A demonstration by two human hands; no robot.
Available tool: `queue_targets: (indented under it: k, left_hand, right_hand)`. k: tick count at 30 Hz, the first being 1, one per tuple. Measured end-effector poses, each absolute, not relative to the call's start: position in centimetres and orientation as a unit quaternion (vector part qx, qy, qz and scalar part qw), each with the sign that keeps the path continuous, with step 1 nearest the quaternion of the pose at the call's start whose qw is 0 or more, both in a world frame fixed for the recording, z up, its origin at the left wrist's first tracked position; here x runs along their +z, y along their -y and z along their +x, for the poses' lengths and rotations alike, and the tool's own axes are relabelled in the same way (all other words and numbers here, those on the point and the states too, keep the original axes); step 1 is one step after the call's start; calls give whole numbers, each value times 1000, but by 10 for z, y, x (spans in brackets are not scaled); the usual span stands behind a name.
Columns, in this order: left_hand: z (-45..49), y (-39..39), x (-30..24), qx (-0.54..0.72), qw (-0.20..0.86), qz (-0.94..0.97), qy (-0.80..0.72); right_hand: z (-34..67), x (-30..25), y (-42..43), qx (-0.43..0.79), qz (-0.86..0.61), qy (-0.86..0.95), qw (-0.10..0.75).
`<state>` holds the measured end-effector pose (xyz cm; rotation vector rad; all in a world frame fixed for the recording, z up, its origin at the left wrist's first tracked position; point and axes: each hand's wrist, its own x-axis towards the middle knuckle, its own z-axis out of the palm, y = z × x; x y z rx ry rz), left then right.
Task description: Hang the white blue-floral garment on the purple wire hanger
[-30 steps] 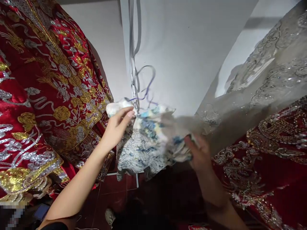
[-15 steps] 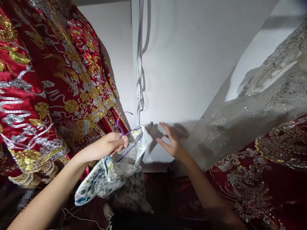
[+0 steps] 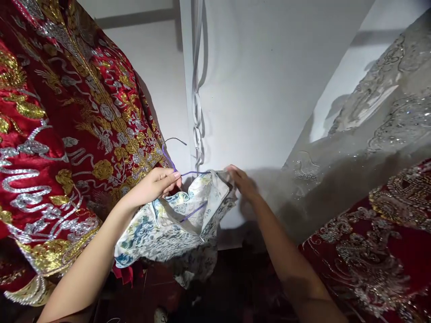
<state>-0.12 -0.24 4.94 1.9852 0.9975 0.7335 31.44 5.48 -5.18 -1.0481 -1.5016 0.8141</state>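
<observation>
My left hand (image 3: 160, 183) is closed around the neck of a purple wire hanger (image 3: 169, 158), whose dark hook sticks up above my fingers. From the hanger hangs a white garment (image 3: 168, 233) with a blue and yellow floral print. Its neckline gapes toward me, and the lower bar of the hanger shows inside. At the garment's right shoulder, my right hand (image 3: 243, 183) pinches the fabric with thumb and fingers. The ends of those fingers are partly hidden by the cloth.
A red jacket (image 3: 101, 121) with gold and silver embroidery hangs close on the left. On the right hang a sheer pale beaded garment (image 3: 397, 107) and a dark red beaded one (image 3: 367, 242). A white cord (image 3: 197, 103) runs down the white wall (image 3: 252, 89) ahead.
My right hand, spread and apart from the cloth before, has come onto the garment's right shoulder. The garment has risen slightly and spread wider, with its neckline turned more toward me.
</observation>
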Motion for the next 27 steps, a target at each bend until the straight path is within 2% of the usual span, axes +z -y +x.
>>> queue_targets:
  k: [3, 6, 9, 11, 13, 15, 17, 20, 22, 27]
  left_hand:
    - [-5, -17, 47, 310, 313, 793, -420]
    - [-7, -21, 52, 398, 166, 785, -445]
    - [-7, -2, 49, 487, 12, 756, -438]
    - [-4, 17, 31, 541, -42, 724, -426]
    - [3, 37, -3, 564, -26, 719, -406]
    - [16, 53, -48, 489, 85, 781, -379]
    - [32, 65, -91, 409, 181, 815, -368]
    - [56, 71, -133, 342, 274, 788, -431]
    - [68, 68, -146, 301, 298, 775, -469]
    - [86, 53, -159, 219, 243, 754, -570]
  right_hand:
    - [317, -37, -58, 371, -435, 549, 609]
    - [319, -20, -61, 361, -422, 480, 679]
    - [325, -12, -60, 310, -425, 438, 730]
    - [333, -17, -54, 256, -453, 409, 750]
    - [343, -32, -42, 210, -489, 385, 754]
    - [351, -52, -27, 195, -512, 371, 750]
    - [355, -75, -13, 215, -520, 360, 744]
    - [352, -101, -1, 276, -503, 357, 737]
    - [347, -112, 0, 297, -485, 351, 743]
    - [342, -131, -7, 320, -476, 345, 743]
